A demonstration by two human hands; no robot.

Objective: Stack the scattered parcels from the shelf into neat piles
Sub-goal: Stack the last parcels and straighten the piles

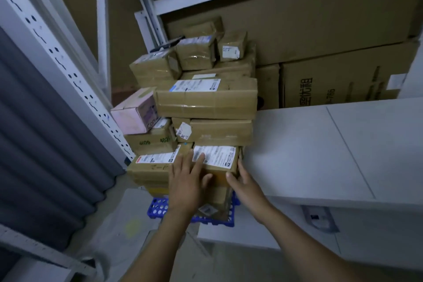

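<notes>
1. Top parcel (219, 158) of the near pile lies directly under and between the two hands. Its white label faces up.
2. Left hand (186, 182): fingers (198, 162) straight and spread, laid flat on the parcel's top, tips on the label. Nothing gripped.
3. Right hand (243, 184): fingers run along the parcel's right side face, thumb against the near face, bracketing that corner. Looks like a press rather than a closed grip.
4. The parcel's long axis seems to run left to right, across the line of both forearms.
5. Both hands are in contact, the left above and the right beside, so neither needs to reach.
6. Just left of the left fingers, a second labelled parcel (148, 167) sits level and touching. Judgement: the next nudge goes leftward, from the right hand, to square the edges.
7. The blue crate (158, 209) is below the wrists and the white tabletop (309, 149) is right of the right fingers.
</notes>
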